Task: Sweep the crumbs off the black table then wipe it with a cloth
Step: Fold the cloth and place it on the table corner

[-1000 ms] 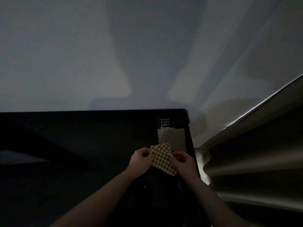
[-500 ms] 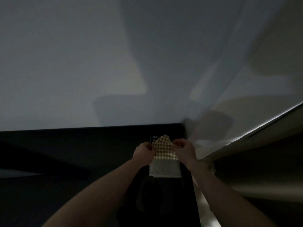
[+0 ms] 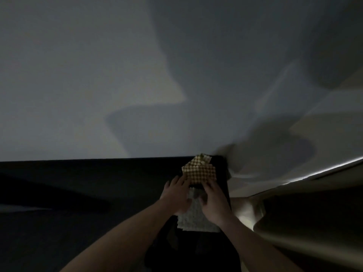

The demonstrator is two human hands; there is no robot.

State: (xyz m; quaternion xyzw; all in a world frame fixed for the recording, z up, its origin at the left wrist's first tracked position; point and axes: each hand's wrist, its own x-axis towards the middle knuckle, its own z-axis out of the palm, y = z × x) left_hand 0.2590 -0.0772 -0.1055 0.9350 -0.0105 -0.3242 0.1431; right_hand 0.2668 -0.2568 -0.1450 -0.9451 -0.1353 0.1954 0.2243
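Note:
A yellow checked cloth (image 3: 199, 170) lies on the far right corner of the black table (image 3: 94, 179). My left hand (image 3: 176, 193) reaches to the cloth's near left edge with its fingers stretched out. Beside it, my right hand (image 3: 214, 199) lies with its fingertips at the cloth's near right edge. Both hands rest over a pale grey textured cloth (image 3: 193, 219) that is spread on the table nearer to me. The room is very dim and I can make out no crumbs.
A plain grey wall (image 3: 117, 75) rises right behind the table's far edge. Beige folds, like a curtain or bedding (image 3: 306, 222), run along the table's right side. A lit strip (image 3: 324, 169) crosses the right.
Both hands carried the checked cloth away from me, from over the grey cloth to the far right corner. It was pinched up between my fingers before and now lies on the table.

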